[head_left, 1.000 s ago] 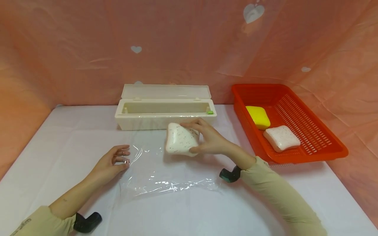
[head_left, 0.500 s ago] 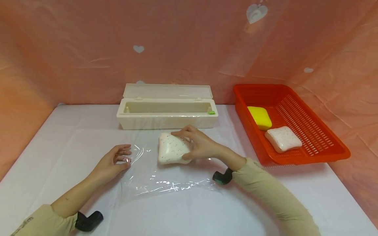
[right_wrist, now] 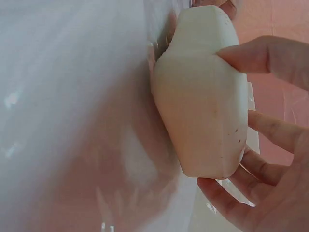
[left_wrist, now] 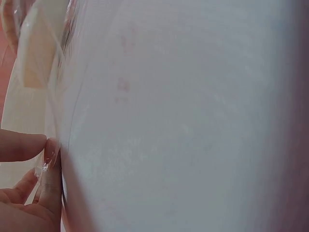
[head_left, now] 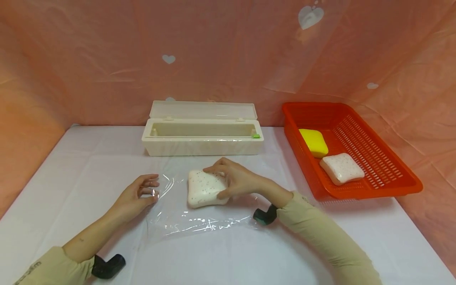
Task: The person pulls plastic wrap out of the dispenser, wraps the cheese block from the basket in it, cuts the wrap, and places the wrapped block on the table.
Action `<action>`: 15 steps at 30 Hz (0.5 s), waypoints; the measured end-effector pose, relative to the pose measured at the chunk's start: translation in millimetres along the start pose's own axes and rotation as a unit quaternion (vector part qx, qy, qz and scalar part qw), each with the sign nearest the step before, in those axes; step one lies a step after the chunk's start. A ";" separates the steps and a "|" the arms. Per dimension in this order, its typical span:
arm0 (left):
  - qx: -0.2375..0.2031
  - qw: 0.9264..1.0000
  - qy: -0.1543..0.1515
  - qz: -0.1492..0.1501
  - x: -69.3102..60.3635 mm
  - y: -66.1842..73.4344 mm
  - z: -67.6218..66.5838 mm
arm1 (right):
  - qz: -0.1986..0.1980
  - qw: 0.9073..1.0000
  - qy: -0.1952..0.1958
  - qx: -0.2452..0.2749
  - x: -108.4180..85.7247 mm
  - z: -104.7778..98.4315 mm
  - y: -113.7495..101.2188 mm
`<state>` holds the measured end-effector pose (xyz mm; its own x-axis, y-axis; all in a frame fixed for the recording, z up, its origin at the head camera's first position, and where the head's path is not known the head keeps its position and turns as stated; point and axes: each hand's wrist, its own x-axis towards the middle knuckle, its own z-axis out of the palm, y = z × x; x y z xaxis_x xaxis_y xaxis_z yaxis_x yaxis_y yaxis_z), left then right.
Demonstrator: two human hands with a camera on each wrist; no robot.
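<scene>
Right in front of me, the person's right hand (head_left: 238, 181) is grasping a speckled white block (head_left: 204, 192) by its edges, holding it over the clear film (head_left: 210, 225); whether they're touching, I can't tell. The left hand (head_left: 132, 198) is pinching the film's left edge between thumb and finger.
</scene>
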<state>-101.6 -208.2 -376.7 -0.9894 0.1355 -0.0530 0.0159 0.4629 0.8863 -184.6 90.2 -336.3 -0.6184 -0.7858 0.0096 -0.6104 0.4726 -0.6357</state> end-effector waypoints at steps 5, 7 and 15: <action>-0.003 1.000 -0.003 -0.002 -0.9 1.5 -0.4 | 0.004 1.000 -0.011 -0.006 -2.4 2.5 1.2; -0.004 1.000 -0.002 -0.001 -1.4 2.0 -0.4 | 0.004 1.000 -0.018 -0.009 -3.8 3.0 1.7; 0.083 0.996 0.035 -0.007 -7.7 8.9 -0.4 | -0.007 0.999 -0.027 -0.033 -16.1 2.7 5.9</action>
<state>-93.9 -205.5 -368.3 -0.9972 0.0689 -0.0275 0.0198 0.6042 0.7966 -176.9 104.5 -342.2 -0.5826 -0.8124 -0.0242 -0.6520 0.4849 -0.5829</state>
